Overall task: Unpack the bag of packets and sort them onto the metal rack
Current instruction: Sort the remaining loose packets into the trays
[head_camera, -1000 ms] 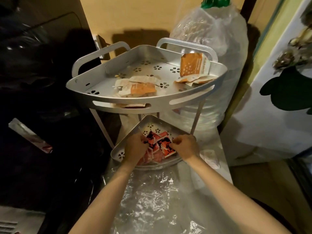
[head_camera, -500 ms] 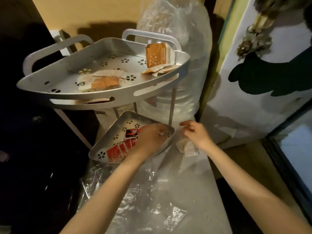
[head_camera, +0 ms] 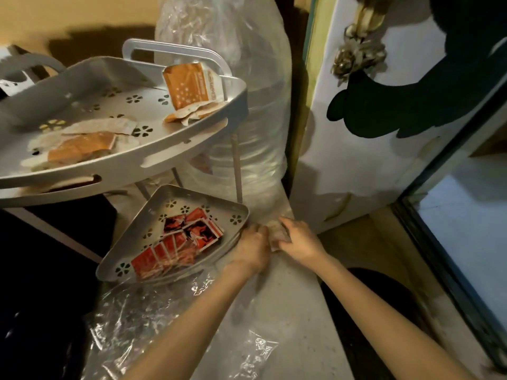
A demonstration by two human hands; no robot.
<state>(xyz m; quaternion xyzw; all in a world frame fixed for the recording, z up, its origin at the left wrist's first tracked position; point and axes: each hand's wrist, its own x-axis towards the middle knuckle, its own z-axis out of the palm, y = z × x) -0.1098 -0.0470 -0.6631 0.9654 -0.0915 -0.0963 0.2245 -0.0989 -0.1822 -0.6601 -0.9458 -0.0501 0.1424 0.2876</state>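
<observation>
L hand [head_camera: 253,246] + R hand [head_camera: 297,239] both pinch a pale packet [head_camera: 277,237] on counter [head_camera: 288,311], just R of rack's lower tray [head_camera: 131,266] | red packets [head_camera: 178,242] in lower tray | orange packets [head_camera: 82,146] on upper tray [head_camera: 164,157], one upright [head_camera: 192,86] at its R corner | clear bag [head_camera: 131,314] crumpled nr L forearm

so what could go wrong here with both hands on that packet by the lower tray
1. The left hand and right hand work a pale packet right beside the lower tray; a nudge to its rim might scatter the red packets.
2. The orange packet leans upright at the upper shelf edge and may topple if the rack is jolted.
3. Both forearms lie over the loose clear plastic bag, which could drag or slip.
</observation>
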